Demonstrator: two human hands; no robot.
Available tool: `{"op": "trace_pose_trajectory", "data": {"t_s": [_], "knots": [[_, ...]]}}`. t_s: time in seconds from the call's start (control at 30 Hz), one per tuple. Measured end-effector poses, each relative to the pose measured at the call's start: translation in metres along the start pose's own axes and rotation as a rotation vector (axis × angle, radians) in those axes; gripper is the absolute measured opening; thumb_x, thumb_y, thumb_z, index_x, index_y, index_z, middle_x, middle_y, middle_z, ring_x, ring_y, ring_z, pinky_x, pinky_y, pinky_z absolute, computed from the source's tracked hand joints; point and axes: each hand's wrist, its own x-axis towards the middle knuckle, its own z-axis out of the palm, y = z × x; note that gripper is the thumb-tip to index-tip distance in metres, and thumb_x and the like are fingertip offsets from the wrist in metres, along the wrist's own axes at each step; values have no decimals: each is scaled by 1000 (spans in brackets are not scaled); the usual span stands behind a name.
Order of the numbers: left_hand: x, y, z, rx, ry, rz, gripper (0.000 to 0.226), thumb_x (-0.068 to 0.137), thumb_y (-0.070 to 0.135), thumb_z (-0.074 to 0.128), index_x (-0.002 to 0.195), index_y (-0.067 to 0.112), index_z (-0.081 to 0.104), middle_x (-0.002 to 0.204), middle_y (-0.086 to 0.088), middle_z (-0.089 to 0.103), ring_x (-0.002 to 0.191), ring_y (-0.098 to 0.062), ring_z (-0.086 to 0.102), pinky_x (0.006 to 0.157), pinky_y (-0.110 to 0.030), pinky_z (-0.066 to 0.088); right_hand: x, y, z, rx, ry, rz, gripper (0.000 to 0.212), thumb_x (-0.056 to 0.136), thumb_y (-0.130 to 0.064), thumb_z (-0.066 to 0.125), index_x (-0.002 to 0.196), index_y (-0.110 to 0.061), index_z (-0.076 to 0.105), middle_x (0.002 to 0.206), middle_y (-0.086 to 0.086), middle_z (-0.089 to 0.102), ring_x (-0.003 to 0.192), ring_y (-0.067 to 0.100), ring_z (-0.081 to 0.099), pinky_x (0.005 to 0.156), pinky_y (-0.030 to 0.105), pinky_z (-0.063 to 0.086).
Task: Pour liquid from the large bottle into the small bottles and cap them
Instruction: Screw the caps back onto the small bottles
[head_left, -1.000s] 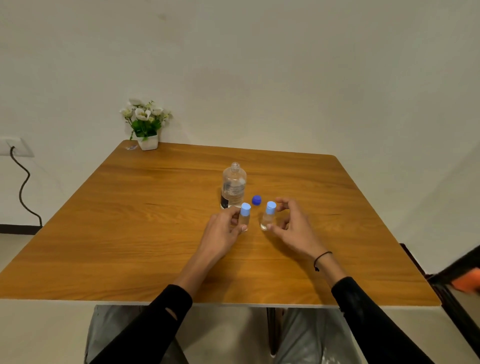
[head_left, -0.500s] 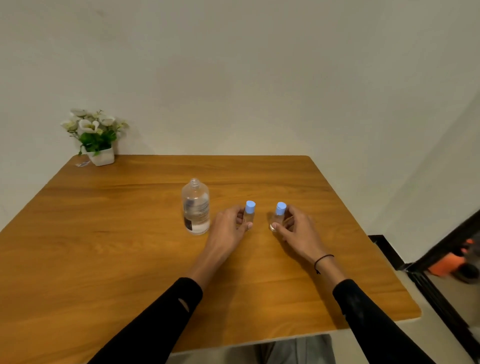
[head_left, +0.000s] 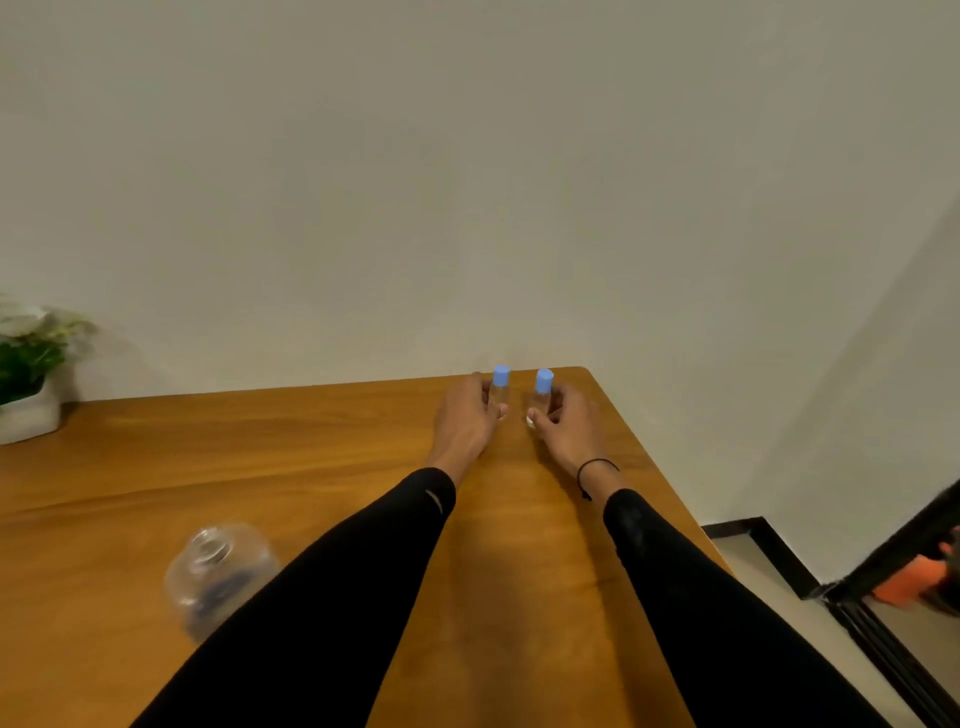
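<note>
Two small clear bottles with light blue caps stand upright near the far right corner of the wooden table (head_left: 260, 467). My left hand (head_left: 465, 421) grips the left small bottle (head_left: 500, 389). My right hand (head_left: 563, 423) grips the right small bottle (head_left: 543, 392). Both arms are stretched far forward in black sleeves. The large clear bottle (head_left: 218, 577), uncapped, stands near me at the lower left, partly hidden behind my left sleeve. Its dark blue cap is not in sight.
A white pot of white flowers (head_left: 28, 374) sits at the table's far left against the wall. The table's right edge runs close to my right arm, with floor and an orange object (head_left: 909, 582) beyond it.
Both hands slid the two small capped bottles away from me toward the far right corner. The view swung right and forward, so the large bottle now appears close at lower left.
</note>
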Motion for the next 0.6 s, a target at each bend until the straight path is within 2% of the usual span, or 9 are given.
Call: {"op": "trace_pose_trajectory", "data": {"t_s": [0.07,0.2,0.33,0.43,0.53,0.6], "knots": [[29,2,12,-5,30,1,22,93,23,81,108,16,66,95,1,71,92,-23,72,89,-47,62,30,7,6,10,22,28,24,95,-24,74,111,-10,63,100,9,69,90,29,66,79,42,56],[72,-3,31,5,89,-4,23,90,29,84,100,14,69,87,3,68,87,-23,71,82,-40,60,76,18,17,-63,36,8,25,93,-25,76,104,-6,65,96,10,70,87,27,65,67,26,46],[93,-11,37,27,137,-14,34,82,37,90,93,13,69,86,-1,69,81,-21,65,76,-38,56,104,21,25,-100,29,-14,24,92,-29,77,103,-10,68,95,8,73,87,26,68,77,37,57],[93,-10,36,55,147,-25,38,80,41,91,90,11,71,84,-1,68,79,-19,61,70,-33,46,108,20,29,-113,31,5,25,91,-30,77,102,-9,69,94,8,73,87,26,69,80,40,59],[85,-8,31,92,157,-58,51,76,50,91,102,10,70,98,-1,67,89,-20,60,72,-31,43,104,14,30,-95,29,43,26,90,-28,79,100,-6,70,93,8,73,87,26,69,81,40,59],[72,-8,27,122,155,-73,59,75,50,92,113,11,68,104,-2,66,92,-19,60,75,-31,49,95,11,27,-89,30,72,25,90,-24,81,101,-5,69,94,6,71,88,24,67,80,35,56]]}}
